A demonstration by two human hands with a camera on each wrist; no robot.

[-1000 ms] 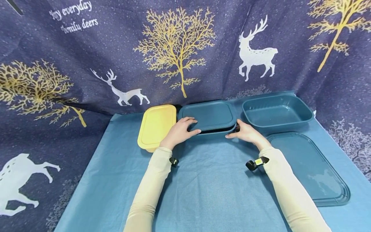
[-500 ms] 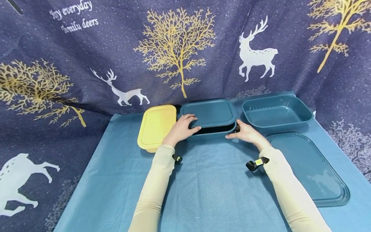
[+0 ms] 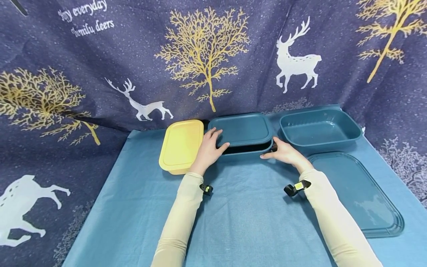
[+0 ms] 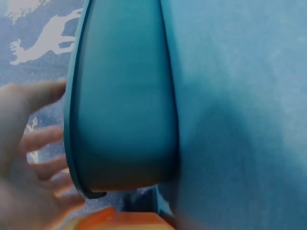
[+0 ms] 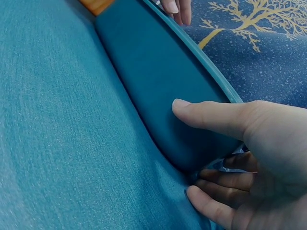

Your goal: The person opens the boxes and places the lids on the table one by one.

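Observation:
In the head view, a dark teal storage box (image 3: 245, 156) stands at the back middle of the table. Its matching lid (image 3: 243, 129) lies over it, set back, so a dark gap shows along the front. My left hand (image 3: 207, 151) reaches over the front left corner, fingers spread at the lid's edge; in the left wrist view the fingers (image 4: 45, 136) look fairly straight beside the rim, and their exact contact is unclear. My right hand (image 3: 286, 152) grips the front right corner, thumb on the front wall, as the right wrist view shows, with the other fingers around the end.
A yellow lidded box (image 3: 181, 146) stands close on the left. To the right is a lidless teal box (image 3: 320, 128), and a large teal lid (image 3: 357, 196) lies flat in front of it. A patterned cloth (image 3: 140, 66) hangs behind the blue-covered table (image 3: 247, 211).
The lid has slid back, and the dark gap at the box's front has widened. My left hand has shifted slightly, its fingers moving left off the lid's top. The right hand has stayed put.

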